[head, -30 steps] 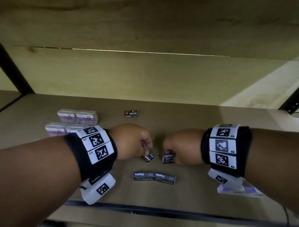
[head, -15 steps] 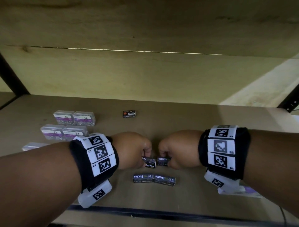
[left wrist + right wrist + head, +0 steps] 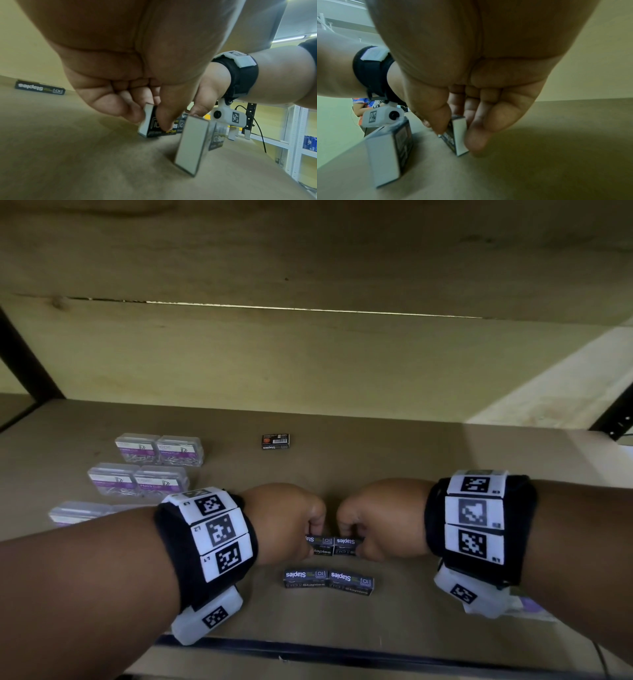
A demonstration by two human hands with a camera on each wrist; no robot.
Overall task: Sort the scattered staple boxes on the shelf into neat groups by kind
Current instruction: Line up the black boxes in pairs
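Note:
My left hand pinches a small black staple box between thumb and fingers, down on the shelf board. My right hand pinches a second black staple box the same way. The two boxes touch end to end in a row. In the left wrist view the thumb lies across the held box; in the right wrist view the fingers clamp the other box. Just in front lie two more black staple boxes, also end to end. A single black staple box lies farther back.
Several clear plastic boxes with purple labels sit in rows at the left of the shelf. A purple and white packet lies under my right wrist. The shelf's dark front edge runs close below, and a black post stands at the left.
Both hands came down and together. The left hand's box, tilted a second ago, now lies level, and the two held boxes meet end to end behind the front pair.

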